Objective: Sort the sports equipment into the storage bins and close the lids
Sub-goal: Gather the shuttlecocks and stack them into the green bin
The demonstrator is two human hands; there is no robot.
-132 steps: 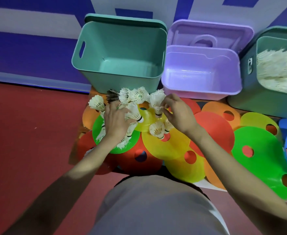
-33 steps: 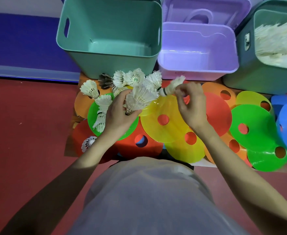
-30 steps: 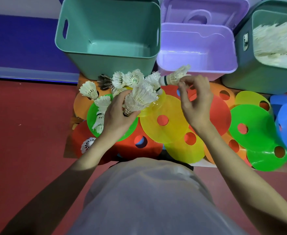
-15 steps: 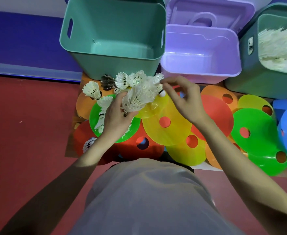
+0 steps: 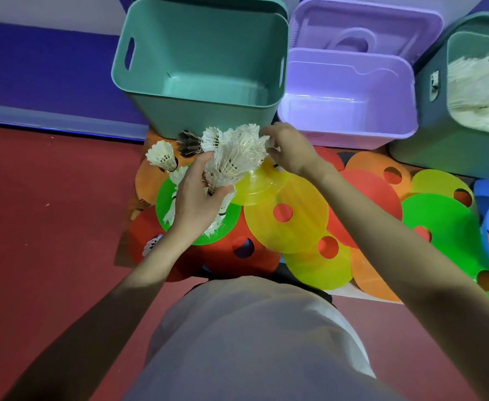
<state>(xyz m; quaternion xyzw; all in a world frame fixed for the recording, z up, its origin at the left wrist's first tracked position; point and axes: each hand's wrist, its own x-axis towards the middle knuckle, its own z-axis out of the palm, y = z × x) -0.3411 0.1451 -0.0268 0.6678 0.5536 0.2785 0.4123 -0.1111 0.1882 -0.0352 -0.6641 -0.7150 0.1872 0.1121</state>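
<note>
White feathers fill the left hand (image 5: 192, 198), whose fingers are curled round a bunch of shuttlecocks (image 5: 233, 160) at their cork ends, skirts fanning up and away toward the bins. The right hand (image 5: 291, 149) meets the bunch from the other side, fingertips pinched at the feather rim of the topmost shuttle (whether it grips the skirt or a cork tucked behind, I cannot tell).

The bunch sits just above the scattered disc cones (image 5: 286, 215), in front of the empty teal bin (image 5: 200, 68). More shuttles lie loose on the green cone beneath the left wrist, one stands apart at the left (image 5: 162, 156), and a dark-feathered one (image 5: 189, 143) rests against the teal bin's foot.

These should handle as almost weightless and easily crushed: the feathers are stiff but brittle, so I would judge the corks the place to hold, with only light pressure on the skirts. Each shuttle's long axis runs cork to skirt; in the bunch those axes tilt up and to the right, corks down in the palm.

Beyond stand the lilac bin (image 5: 350, 82), empty, its lid (image 5: 365, 27) propped behind, and a darker bin (image 5: 428, 134) at right already heaped with white shuttles.
</note>
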